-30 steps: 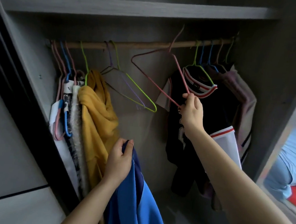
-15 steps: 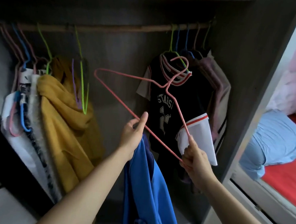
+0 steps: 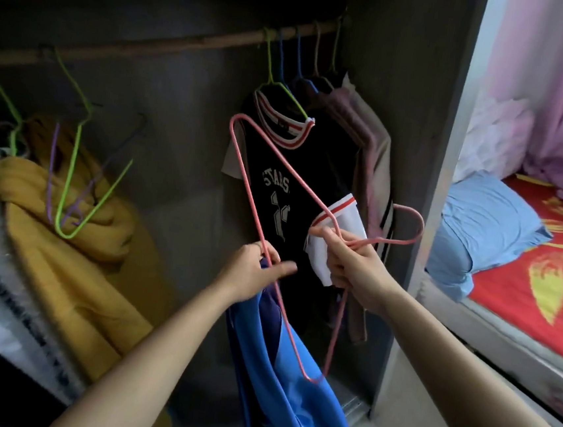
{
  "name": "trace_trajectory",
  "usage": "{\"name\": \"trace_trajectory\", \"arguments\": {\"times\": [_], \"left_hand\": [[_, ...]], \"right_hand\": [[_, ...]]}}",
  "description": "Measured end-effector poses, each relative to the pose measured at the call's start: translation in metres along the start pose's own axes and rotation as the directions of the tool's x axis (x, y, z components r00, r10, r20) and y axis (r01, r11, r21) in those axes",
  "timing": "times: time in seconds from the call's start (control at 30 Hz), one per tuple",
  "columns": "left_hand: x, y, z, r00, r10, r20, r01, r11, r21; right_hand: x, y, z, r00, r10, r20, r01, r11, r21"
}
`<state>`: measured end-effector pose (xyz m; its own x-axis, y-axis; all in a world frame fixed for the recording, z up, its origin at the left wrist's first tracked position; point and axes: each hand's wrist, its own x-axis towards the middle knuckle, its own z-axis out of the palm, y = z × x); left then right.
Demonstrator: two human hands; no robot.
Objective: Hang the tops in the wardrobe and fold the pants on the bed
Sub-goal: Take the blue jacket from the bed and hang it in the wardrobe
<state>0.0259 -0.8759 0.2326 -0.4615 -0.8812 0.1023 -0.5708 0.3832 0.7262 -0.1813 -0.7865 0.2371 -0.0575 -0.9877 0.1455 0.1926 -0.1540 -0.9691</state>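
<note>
A shiny blue top [image 3: 284,385] hangs down from my left hand [image 3: 253,272], which grips its upper edge in front of the open wardrobe. A pink wire hanger [image 3: 243,171] is off the rail and turned on its side, its hook pointing right. My right hand [image 3: 347,264] pinches the hanger at its neck, and one of its wires runs past my left hand's fingers. The wooden rail [image 3: 172,44] crosses the wardrobe above. A black jersey [image 3: 275,192] hangs right behind the hanger.
A yellow garment [image 3: 62,261] and pale clothes hang at the left, with empty green and purple hangers [image 3: 71,172] on the rail. Brown tops [image 3: 371,160] hang at the far right by the wardrobe's side panel [image 3: 426,193]. Beyond it lies a bed [image 3: 524,288] with a blue pillow.
My right hand took the pink hanger off the rail and brought it down and sideways to the blue top. My left hand came up to meet it. The view swung right.
</note>
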Motion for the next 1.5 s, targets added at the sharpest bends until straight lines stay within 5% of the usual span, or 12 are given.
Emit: {"name": "trace_trajectory", "arguments": {"times": [0.13, 0.33, 0.5, 0.6, 0.8, 0.93, 1.13, 1.27, 1.4, 1.5], "left_hand": [[-0.007, -0.023, -0.018, 0.96, -0.11, 0.259, 0.012, 0.935, 0.353], [-0.011, -0.054, -0.016, 0.994, -0.008, -0.109, 0.064, 0.853, 0.517], [-0.016, -0.06, -0.04, 0.958, 0.2, -0.208, -0.029, 0.784, 0.62], [-0.017, -0.056, -0.059, 0.934, 0.222, -0.282, 0.037, 0.723, 0.69], [-0.017, -0.045, -0.068, 0.871, -0.04, -0.49, 0.343, 0.763, 0.547], [-0.016, -0.05, -0.079, 0.853, -0.188, -0.486, 0.407, 0.824, 0.395], [-0.022, -0.044, -0.072, 0.921, -0.178, -0.346, 0.303, 0.885, 0.353], [-0.029, -0.026, -0.069, 0.921, -0.01, -0.389, 0.174, 0.904, 0.39], [-0.037, -0.017, -0.076, 0.92, 0.082, -0.384, 0.112, 0.882, 0.457], [-0.044, -0.028, -0.088, 0.921, 0.056, -0.386, 0.129, 0.891, 0.436]], "right_hand": [[-0.007, 0.008, -0.012, 0.994, 0.105, -0.018, -0.106, 0.986, -0.129], [-0.019, 0.026, -0.025, 0.983, 0.177, -0.052, -0.184, 0.955, -0.231], [-0.035, 0.038, -0.024, 0.947, 0.317, 0.056, -0.266, 0.87, -0.416], [-0.043, 0.043, -0.024, 0.914, 0.399, 0.075, -0.322, 0.826, -0.463], [-0.051, 0.04, -0.022, 0.86, 0.498, 0.107, -0.354, 0.735, -0.578], [-0.051, 0.025, -0.013, 0.804, 0.555, 0.216, -0.432, 0.793, -0.43], [-0.045, 0.039, 0.046, 0.892, 0.441, 0.098, -0.379, 0.848, -0.37], [-0.036, 0.076, 0.075, 0.951, 0.307, -0.02, -0.222, 0.638, -0.737], [-0.012, 0.077, 0.08, 0.966, 0.199, -0.167, -0.251, 0.552, -0.795], [0.007, 0.06, 0.076, 0.956, 0.102, -0.277, -0.256, 0.749, -0.61]]}}
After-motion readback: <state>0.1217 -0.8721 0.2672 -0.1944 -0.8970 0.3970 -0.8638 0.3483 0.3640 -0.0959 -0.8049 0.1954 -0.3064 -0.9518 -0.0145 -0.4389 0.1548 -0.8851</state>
